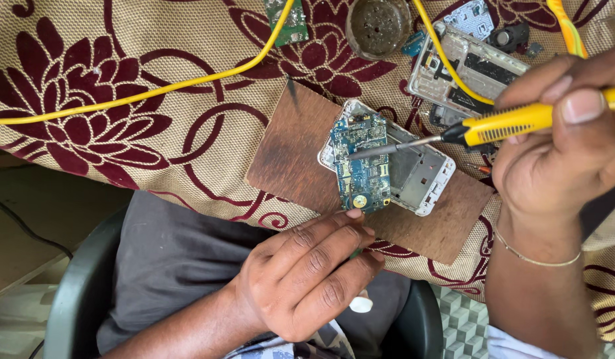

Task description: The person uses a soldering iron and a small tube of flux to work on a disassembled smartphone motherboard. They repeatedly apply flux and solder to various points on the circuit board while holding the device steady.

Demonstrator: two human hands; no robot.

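Note:
A blue circuit board lies across an opened white phone frame on a brown wooden board. My right hand grips a yellow soldering iron; its metal tip rests on the circuit board's upper part. My left hand sits at the near edge of the wooden board, fingertips just below the circuit board, pinching a small thin green object with a white end below it.
A flowered beige and maroon cloth covers the table. A yellow cable runs across it. At the back lie a green board piece, a round metal dish and another dismantled phone frame.

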